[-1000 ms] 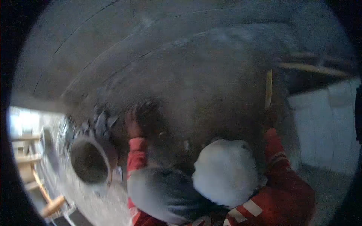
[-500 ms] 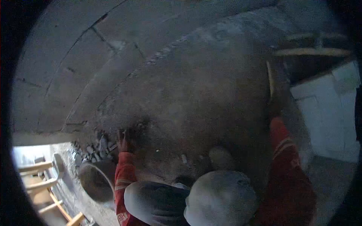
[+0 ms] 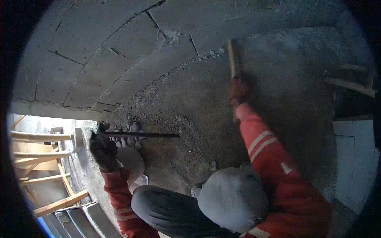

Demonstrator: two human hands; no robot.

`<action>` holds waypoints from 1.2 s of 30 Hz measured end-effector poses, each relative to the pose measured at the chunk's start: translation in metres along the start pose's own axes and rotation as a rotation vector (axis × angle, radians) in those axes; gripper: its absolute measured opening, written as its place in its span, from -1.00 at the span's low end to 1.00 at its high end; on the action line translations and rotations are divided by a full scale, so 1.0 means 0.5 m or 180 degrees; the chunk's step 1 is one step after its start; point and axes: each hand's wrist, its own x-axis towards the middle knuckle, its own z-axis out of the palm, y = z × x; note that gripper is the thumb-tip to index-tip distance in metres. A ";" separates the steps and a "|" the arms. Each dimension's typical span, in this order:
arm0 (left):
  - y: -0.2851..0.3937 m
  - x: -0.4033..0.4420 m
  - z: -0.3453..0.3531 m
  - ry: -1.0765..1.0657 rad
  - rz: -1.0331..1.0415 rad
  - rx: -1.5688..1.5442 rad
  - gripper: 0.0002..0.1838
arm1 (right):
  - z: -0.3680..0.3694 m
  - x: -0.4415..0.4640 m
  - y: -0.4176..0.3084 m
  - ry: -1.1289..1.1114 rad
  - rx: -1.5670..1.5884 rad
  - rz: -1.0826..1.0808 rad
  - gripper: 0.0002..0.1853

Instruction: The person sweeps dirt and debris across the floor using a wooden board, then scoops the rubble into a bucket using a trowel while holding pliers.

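Observation:
My left hand (image 3: 104, 154) is at the left, closed around one end of a dark straight bar (image 3: 149, 135). The bar points right, across a small heap of broken rubble (image 3: 129, 127). My right hand (image 3: 239, 90), slightly blurred, grips a pale wooden handle (image 3: 232, 57) out in front of me, near the foot of the block wall. Whether a tool head sits on the handle, I cannot tell. A pale rounded object (image 3: 133, 160) shows beside my left wrist; its kind is unclear.
A block wall (image 3: 131, 59) with open joints runs along the far side. Grit covers the dirt floor (image 3: 190, 107). Wooden poles (image 3: 43, 137) stand in the bright opening at left. White blocks (image 3: 353, 158) and a plank (image 3: 349, 85) are at right.
My left hand has moved left from the rubble, and the dark bar now shows in it. My right hand has swung left with the wooden handle. The view has shifted too.

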 end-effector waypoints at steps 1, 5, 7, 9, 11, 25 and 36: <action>0.028 -0.001 0.025 -0.0050 0.0010 -0.0432 -0.27 | 0.011 -0.029 -0.027 -0.0156 0.0071 -0.0179 -0.69; 0.034 0.025 0.013 -0.1409 0.0432 -0.1506 -0.21 | 0.016 -0.089 -0.005 0.0625 0.0506 -0.1417 -0.79; 0.027 0.039 -0.023 -0.1040 0.0566 -0.1404 -0.23 | -0.033 -0.074 0.027 0.0170 0.0308 -0.1104 -0.75; 0.038 0.024 -0.029 -0.1025 0.0859 -0.1604 -0.34 | -0.110 -0.053 0.057 -0.0770 -0.0039 -0.0472 -0.62; 0.062 -0.015 -0.016 -0.0526 0.1032 -0.1574 -0.37 | -0.081 -0.027 0.115 -0.1237 -0.0206 -0.0182 -0.55; 0.165 -0.267 0.129 -0.0867 -0.1091 -0.4067 -0.57 | -0.096 -0.280 -0.235 -0.1514 0.1559 -0.1891 -0.60; 0.142 -0.306 0.066 -0.0110 -0.0184 -0.2826 -0.69 | -0.104 -0.082 0.371 -0.0748 0.0541 0.0475 -0.60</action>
